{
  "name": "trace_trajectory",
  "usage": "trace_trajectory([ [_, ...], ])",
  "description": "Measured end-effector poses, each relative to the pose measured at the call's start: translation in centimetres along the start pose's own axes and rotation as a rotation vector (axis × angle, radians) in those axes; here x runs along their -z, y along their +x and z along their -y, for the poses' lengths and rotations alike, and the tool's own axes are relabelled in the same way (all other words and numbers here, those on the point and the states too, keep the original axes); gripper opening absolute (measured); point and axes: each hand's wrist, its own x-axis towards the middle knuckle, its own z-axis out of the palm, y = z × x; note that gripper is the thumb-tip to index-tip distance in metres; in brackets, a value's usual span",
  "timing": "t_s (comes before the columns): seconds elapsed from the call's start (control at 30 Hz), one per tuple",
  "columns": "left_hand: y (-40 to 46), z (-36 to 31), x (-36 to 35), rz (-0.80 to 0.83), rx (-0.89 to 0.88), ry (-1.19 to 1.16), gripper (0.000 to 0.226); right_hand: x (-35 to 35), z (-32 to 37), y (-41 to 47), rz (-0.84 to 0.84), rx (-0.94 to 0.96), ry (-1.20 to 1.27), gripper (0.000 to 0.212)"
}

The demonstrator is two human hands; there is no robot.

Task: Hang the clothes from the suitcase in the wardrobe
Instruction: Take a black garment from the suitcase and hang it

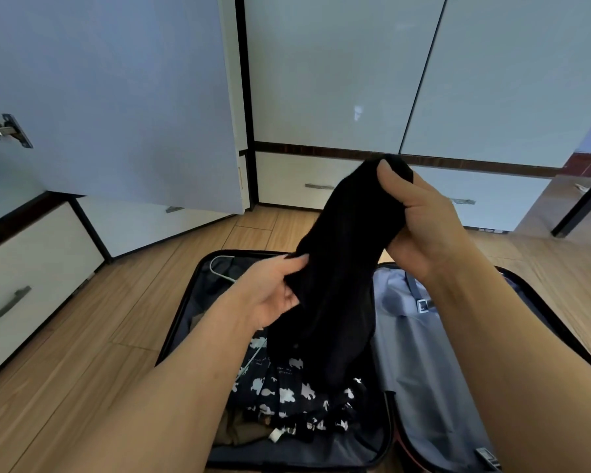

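Your right hand (420, 220) pinches the black garment (335, 268) at its top, lifting it above the open suitcase (185, 322). Your left hand (273, 295) grips its side, apparently to spread it for the hanger (219, 264) lying inside.

I cannot read any text here. The patterned garment (287, 390) in my suitcase (423, 387) has small pale writing, and a white tag (276, 435) too, but both are too blurred.
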Motion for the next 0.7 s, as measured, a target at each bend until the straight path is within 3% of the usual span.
trace_trajectory([
  [0.13,-0.8,-3.2,-0.9,-0.021,-0.335,-0.113,0.021,3.1,-1.5,1.0,-0.306,0.066,-0.351,0.011],
  [0.27,-3.3,-7.3,-4.0,0.239,-0.630,-0.225,0.025,5.0,-2.6,1.5,-0.599,0.139,-0.254,0.015],
  [0.37,-5.2,-9.1,-6.8,0.397,-0.716,-0.240,0.027,5.4,-2.8,2.0,-0.635,0.155,-0.267,0.016],
  [0.47,-4.8,-8.4,-7.2,0.357,-0.636,0.083,0.036,5.5,-3.5,2.3,-0.583,-0.017,-0.512,0.017],
  [0.53,-3.5,-6.4,-5.9,0.361,-0.446,0.233,0.045,5.1,-3.9,1.8,-0.537,-0.090,-0.538,0.023],
  [0.63,-1.4,-2.6,-3.5,0.398,-0.136,0.506,0.061,3.9,-3.7,0.8,-0.242,-0.346,-0.350,0.049],
  [0.7,-0.7,-0.8,-2.7,0.415,0.009,0.606,0.062,3.1,-4.0,0.2,-0.024,-0.513,-0.398,0.052],
])
